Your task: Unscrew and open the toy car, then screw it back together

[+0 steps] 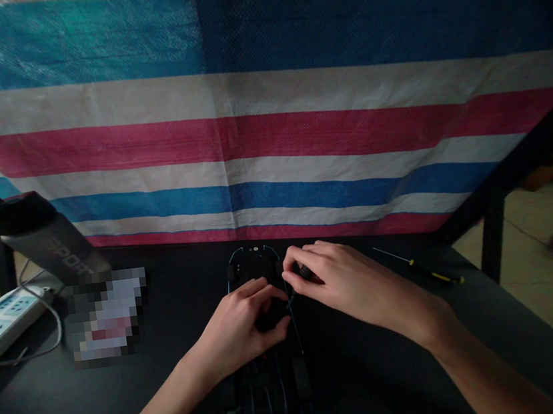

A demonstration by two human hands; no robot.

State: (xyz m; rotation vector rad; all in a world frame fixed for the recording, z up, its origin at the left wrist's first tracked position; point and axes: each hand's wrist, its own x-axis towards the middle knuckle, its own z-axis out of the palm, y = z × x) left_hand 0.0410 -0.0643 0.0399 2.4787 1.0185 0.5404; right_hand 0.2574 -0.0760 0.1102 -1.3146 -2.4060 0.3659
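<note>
gap left of car (267, 396), screwdriver (428, 269) obstructing right

1 word can be read: "SPORT", in pale capital letters on the side of the grey bottle (53, 251) at the left of the frame. The word slants down to the right along the bottle. On the flat item (117, 307) at lower left, pixelation makes any print unreadable.

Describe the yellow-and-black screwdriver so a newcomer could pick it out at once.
Find the striped sheet, then the black table in front of it, and follow that table's far edge rightward. Beyond the right forearm lies the screwdriver, its thin shaft pointing left and away. Its yellow markings set it apart from the dark toy car further left.
</note>
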